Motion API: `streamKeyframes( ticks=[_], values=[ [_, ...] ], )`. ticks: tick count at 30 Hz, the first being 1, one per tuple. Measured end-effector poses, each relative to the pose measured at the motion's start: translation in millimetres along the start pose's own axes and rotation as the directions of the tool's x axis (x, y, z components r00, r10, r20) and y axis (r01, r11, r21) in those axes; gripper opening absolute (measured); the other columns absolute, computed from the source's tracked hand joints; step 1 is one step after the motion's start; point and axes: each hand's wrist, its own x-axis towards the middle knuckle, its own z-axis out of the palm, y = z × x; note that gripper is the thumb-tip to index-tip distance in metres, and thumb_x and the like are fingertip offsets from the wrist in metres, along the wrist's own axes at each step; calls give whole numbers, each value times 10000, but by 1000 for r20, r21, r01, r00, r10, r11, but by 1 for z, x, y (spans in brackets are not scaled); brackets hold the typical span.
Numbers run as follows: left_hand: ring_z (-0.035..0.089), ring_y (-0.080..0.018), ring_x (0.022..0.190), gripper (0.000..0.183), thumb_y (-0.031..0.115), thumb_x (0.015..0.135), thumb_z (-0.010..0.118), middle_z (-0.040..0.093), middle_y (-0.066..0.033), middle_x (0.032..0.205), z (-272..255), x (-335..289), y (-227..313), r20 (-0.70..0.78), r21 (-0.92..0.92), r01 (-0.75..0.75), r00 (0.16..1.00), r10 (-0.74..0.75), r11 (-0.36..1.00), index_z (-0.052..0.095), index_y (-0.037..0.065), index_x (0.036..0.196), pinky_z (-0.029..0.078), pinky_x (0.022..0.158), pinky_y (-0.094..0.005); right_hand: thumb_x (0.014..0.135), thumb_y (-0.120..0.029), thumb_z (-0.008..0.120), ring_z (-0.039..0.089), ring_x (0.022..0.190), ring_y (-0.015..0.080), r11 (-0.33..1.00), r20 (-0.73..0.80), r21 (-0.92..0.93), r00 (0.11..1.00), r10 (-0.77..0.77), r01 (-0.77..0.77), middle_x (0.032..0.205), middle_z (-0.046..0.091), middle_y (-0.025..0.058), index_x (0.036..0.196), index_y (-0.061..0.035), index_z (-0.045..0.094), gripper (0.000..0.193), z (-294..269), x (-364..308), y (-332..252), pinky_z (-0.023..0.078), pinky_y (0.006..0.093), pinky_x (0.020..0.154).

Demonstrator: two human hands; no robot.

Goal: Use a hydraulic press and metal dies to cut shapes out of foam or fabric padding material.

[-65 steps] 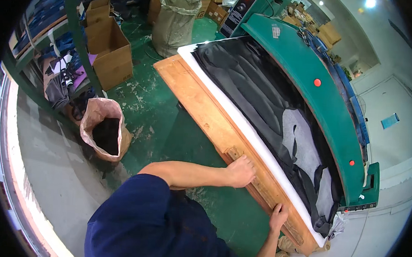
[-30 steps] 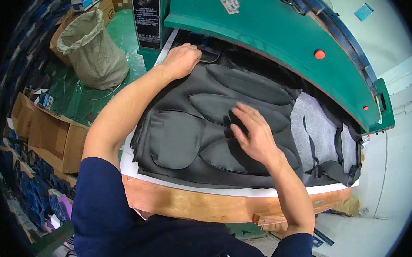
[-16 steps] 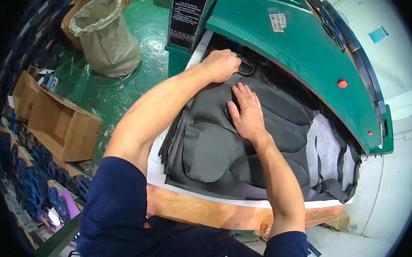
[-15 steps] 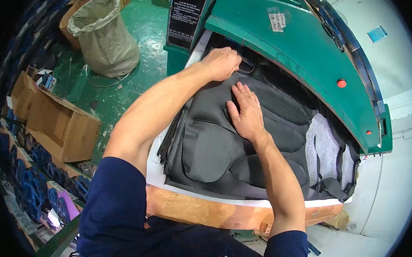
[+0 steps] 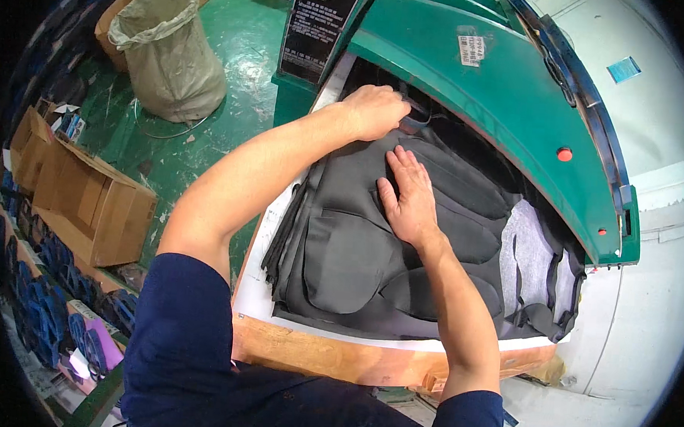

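Note:
Layered sheets of black material [image 5: 347, 260] lie on the press bed, marked with rounded, overlapping cut-out shapes. My left hand [image 5: 377, 112] is curled at the far left of the sheets, by the press beam. Its fingers are closed on a dark curved metal rim, which looks like a cutting die [image 5: 418, 123]; most of the die is hidden by the hand and the shadow under the beam. My right hand [image 5: 411, 198] lies flat on the sheets, nearer to me, with fingers stretched out and thumb apart. Toward the right, a pale grey backing [image 5: 519, 250] shows through openings in the black material.
A green press beam [image 5: 503, 98] with red buttons spans the far side. A control panel [image 5: 314, 30] stands left of it. The bed has a wooden front edge [image 5: 311, 355]. On the left are a sack [image 5: 172, 65], an open cardboard box [image 5: 95, 208] and racked blue cutting dies [image 5: 43, 298].
My left hand has shifted slightly right along with the dark rim. My right hand stays flat at nearly the same spot on the sheets. The whole view has tilted a little.

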Motion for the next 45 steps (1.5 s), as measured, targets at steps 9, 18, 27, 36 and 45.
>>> streamKeyframes(
  ticks=[9, 18, 27, 36, 45],
  values=[
    [668, -328, 919, 128, 175, 836, 703, 690, -134, 888, 2, -4, 11, -89, -5, 15, 996, -15, 1000, 681, 57, 878, 514, 786, -461, 972, -289, 566, 365, 1425, 370, 1000, -1, -15, 1000, 15, -15, 1509, 429, 205, 1416, -32, 487, 519, 3, -3, 3, 252, 476, 1187],
    [660, -271, 887, 76, 114, 804, 585, 656, -94, 860, -2, -23, 26, -168, 127, -117, 976, 138, 985, 638, 76, 843, 498, 756, -413, 909, -288, 663, 401, 1396, 378, 992, -39, 101, 997, 73, -69, 1493, 424, 241, 1439, 3, 423, 651, -2, -4, 9, 293, 456, 1173],
    [646, -236, 826, 91, 162, 789, 620, 629, -63, 810, -2, -34, 40, -194, 147, -209, 952, 235, 967, 631, 76, 819, 448, 763, -390, 817, -191, 786, 479, 1317, 436, 978, -340, 136, 920, 196, -159, 1477, 384, 326, 1337, -99, 557, 575, -12, 24, 23, 469, 424, 1022],
    [556, -343, 1232, 481, 178, 874, 714, 570, -229, 1296, -1, -31, 34, -522, -449, 63, 791, -319, 891, 537, -12, 1278, 430, 1051, -419, 795, -164, 816, 457, 1340, 455, 953, -376, 281, 900, 219, -115, 1426, 440, 352, 1027, -44, 718, 279, -2, 15, 51, 401, 441, 1092],
    [615, -286, 1188, 553, -7, 920, 396, 635, -242, 1244, 30, -37, -17, -185, -856, 87, 869, -458, 510, 262, -23, 1456, 432, 1044, -352, 801, -149, 819, 465, 1343, 434, 930, -335, 352, 914, 231, -106, 1409, 468, 337, 1016, -48, 723, 256, -2, 12, 50, 406, 447, 1083]
  ],
)
